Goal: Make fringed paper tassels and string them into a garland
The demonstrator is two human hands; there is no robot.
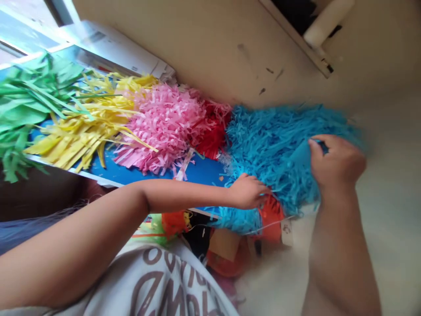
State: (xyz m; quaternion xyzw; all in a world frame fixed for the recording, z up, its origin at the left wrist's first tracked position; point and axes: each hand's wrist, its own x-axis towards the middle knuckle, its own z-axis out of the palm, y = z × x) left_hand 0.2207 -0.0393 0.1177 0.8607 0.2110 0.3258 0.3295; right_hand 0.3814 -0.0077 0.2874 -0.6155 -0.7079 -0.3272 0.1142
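Right hand is pinching the blue fringe at its right edge, fingers clamped together on a tuft of strips. Left hand is resting on the near edge of the same fringe; its fingers are buried in the paper, so can't tell whether they are gripping. The blue fringe is lying right of centre, spilling off the right end of the blue board and touching the red fringe on its left.

Handling, as a judgement: thin cut paper, very light, soft and floppy, tears easily, strips snag on each other. Better taken at the uncut band or in a broad bunch than by single strips.

Around it is a row running left along the board: red fringe, pink fringe, yellow fringe, green fringe at the far left. Orange paper and a white tag are sitting just under the near edge of the blue fringe, with more scraps beyond the shirt. The red fringe, packed tight against the blue, is the likeliest thing to catch.
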